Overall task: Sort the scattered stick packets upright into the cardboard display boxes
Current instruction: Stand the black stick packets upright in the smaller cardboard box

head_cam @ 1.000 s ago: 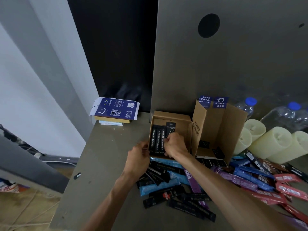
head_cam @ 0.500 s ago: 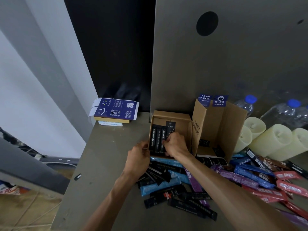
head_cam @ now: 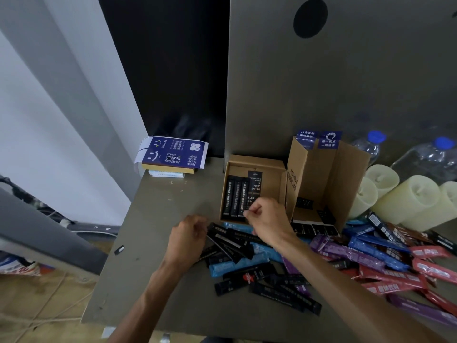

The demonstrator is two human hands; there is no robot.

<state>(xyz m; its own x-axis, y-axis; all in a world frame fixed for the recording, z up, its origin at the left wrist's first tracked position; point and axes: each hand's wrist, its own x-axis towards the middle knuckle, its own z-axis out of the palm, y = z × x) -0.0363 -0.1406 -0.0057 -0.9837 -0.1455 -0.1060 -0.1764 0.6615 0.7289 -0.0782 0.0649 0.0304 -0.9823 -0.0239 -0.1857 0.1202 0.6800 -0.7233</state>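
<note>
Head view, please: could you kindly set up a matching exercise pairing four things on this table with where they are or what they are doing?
Things:
1 small box
2 candles
3 blue booklet
4 left hand

Descriptions:
A grips loose packets
B at the far left corner of the table
C holds a row of black packets
D right of the tall box

Pairs: 1-C, 2-D, 3-B, 4-A.

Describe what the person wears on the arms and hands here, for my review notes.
Nothing is worn that shows. The left hand and right hand are ungloved, with no ring, watch or wristband that I can make out. Both forearms are uncovered, and no sleeve enters the picture.
</note>
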